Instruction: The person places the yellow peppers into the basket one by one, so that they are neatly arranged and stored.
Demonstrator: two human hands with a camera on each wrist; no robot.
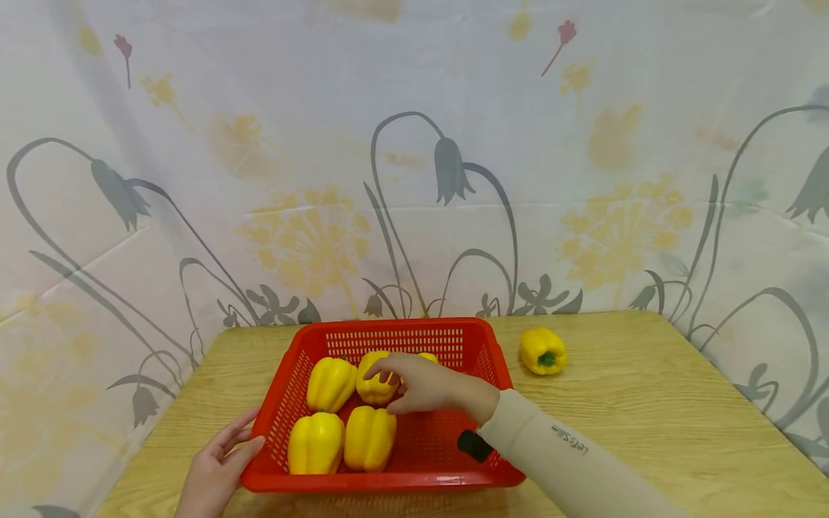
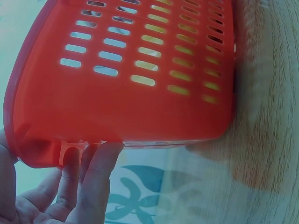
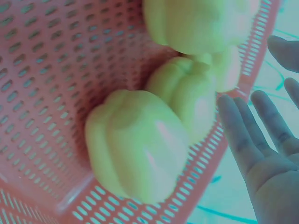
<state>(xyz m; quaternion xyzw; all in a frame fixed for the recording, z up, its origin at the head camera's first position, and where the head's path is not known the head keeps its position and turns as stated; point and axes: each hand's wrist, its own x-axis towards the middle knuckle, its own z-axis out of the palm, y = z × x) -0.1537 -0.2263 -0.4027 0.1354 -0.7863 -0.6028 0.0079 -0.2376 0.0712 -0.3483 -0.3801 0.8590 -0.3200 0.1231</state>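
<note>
A red plastic basket (image 1: 382,480) with slotted walls holds several yellow bell peppers (image 1: 316,442). At its left front corner, my left hand (image 1: 216,464) grips the rim, thumb on top; the left wrist view shows its fingers (image 2: 96,177) against the outer side under the rim. Over the basket's middle reaches my right hand (image 1: 424,385), fingers spread and partly bent, nothing held. It is nearest to a back-row bell pepper (image 1: 372,385) and partly hides another one (image 1: 428,357) behind it. In the right wrist view the right hand (image 3: 275,172) appears apart from the peppers (image 3: 138,144).
Another yellow bell pepper (image 1: 542,350) lies on the wooden table (image 1: 622,417), right of the basket, its green stem facing forward. A flower-patterned cloth (image 1: 414,158) hangs behind the table. A black object (image 1: 475,446) sits at the right wrist.
</note>
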